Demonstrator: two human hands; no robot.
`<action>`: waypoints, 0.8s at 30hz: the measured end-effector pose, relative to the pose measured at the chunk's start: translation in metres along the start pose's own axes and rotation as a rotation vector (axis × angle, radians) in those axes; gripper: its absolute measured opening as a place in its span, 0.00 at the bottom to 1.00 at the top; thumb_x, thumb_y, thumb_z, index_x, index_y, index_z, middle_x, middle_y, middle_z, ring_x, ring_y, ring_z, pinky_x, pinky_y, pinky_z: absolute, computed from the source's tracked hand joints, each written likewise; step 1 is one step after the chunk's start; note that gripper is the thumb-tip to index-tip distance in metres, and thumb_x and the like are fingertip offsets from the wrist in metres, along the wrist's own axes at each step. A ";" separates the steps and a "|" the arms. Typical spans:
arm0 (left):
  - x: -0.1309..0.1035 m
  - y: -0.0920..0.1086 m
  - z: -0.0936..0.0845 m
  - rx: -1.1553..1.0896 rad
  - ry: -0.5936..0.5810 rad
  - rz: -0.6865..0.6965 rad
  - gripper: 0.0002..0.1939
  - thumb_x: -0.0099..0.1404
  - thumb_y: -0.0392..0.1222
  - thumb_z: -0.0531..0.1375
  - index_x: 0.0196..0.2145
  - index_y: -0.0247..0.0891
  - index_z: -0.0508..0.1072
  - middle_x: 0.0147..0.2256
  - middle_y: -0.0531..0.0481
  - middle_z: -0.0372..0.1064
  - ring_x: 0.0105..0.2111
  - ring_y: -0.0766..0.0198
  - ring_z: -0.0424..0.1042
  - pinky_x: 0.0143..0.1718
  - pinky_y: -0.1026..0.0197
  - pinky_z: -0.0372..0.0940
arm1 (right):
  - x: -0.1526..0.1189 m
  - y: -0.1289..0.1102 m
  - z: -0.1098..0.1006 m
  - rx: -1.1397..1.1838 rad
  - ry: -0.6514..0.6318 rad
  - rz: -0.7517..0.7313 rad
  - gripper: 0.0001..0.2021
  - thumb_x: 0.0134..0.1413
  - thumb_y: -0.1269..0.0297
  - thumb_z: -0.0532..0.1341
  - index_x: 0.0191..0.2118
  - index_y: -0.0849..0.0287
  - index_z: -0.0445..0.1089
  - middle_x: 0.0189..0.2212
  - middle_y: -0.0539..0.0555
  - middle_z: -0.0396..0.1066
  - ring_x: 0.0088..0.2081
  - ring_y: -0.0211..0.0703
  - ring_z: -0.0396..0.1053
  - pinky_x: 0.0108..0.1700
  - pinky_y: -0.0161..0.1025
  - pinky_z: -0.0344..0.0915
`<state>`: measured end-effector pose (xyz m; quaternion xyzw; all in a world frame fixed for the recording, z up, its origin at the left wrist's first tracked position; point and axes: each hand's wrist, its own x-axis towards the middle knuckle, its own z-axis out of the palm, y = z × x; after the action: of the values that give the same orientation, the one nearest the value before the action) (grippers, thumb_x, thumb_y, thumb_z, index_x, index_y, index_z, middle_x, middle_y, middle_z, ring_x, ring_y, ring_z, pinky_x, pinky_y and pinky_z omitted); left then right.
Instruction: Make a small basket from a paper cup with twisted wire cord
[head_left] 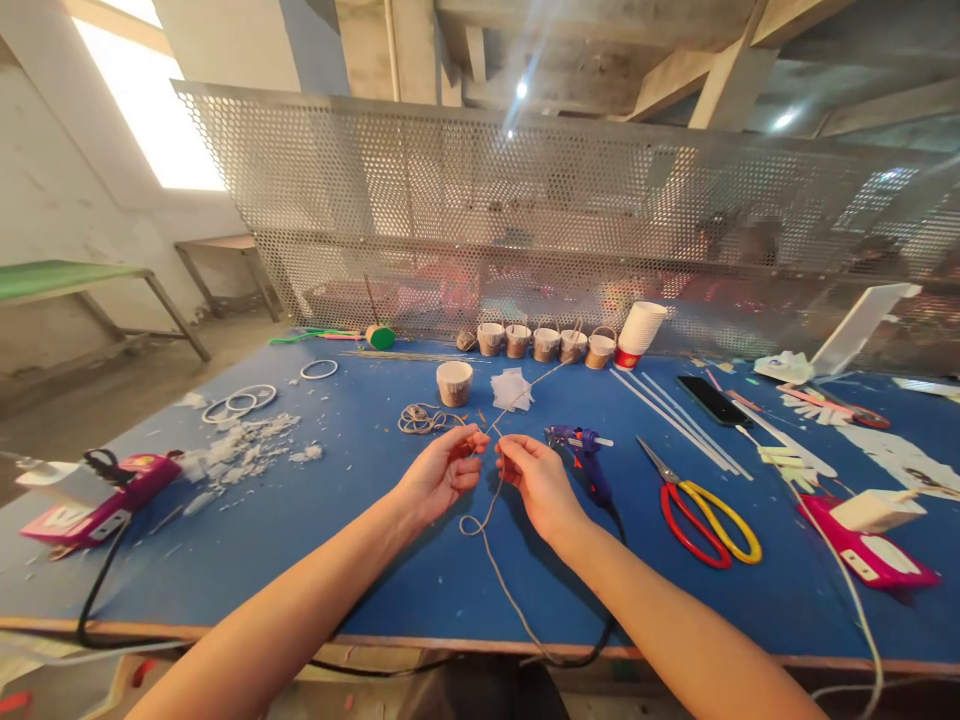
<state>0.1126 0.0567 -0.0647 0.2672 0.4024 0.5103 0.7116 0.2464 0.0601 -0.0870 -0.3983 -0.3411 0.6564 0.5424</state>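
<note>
Both hands are busy over the middle of the blue worktop point(330, 530). The left hand point(450, 465) has its fingers curled, pinching a thin string point(501, 582), and the right hand point(531, 472) grips it between thumb and fingertips. Strands cross between them, and one tail loops down to the near edge. Glue gun point(590, 465) sits just right of the right hand, scissors point(699, 510) further toward the right edge, wrapped cup point(454, 385) just beyond the left hand.

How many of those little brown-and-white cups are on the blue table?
6: five cups in a row before the perforated screen, and one cup nearer, beyond the left hand. None appears hidden.
</note>
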 end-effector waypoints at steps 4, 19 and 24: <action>-0.002 -0.003 0.000 0.014 -0.017 0.019 0.08 0.47 0.30 0.66 0.23 0.32 0.69 0.17 0.60 0.54 0.13 0.81 0.45 0.12 0.75 0.38 | 0.000 -0.002 0.000 0.004 -0.005 0.015 0.11 0.29 0.60 0.70 0.21 0.59 0.72 0.21 0.47 0.70 0.23 0.35 0.62 0.29 0.34 0.57; 0.000 -0.009 -0.003 0.161 0.002 0.110 0.11 0.45 0.37 0.70 0.22 0.31 0.71 0.13 0.57 0.58 0.14 0.76 0.53 0.13 0.72 0.47 | 0.003 0.000 0.000 -0.012 -0.023 0.027 0.12 0.28 0.58 0.71 0.21 0.59 0.73 0.20 0.47 0.71 0.23 0.35 0.62 0.29 0.35 0.56; 0.001 -0.012 -0.004 0.193 0.014 0.141 0.12 0.46 0.40 0.69 0.23 0.32 0.71 0.14 0.58 0.57 0.14 0.76 0.54 0.13 0.71 0.47 | 0.002 0.000 0.001 -0.018 -0.027 0.028 0.11 0.28 0.59 0.71 0.21 0.58 0.73 0.20 0.48 0.71 0.23 0.36 0.63 0.29 0.35 0.57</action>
<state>0.1156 0.0537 -0.0762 0.3585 0.4346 0.5200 0.6421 0.2452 0.0623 -0.0870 -0.3992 -0.3486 0.6662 0.5247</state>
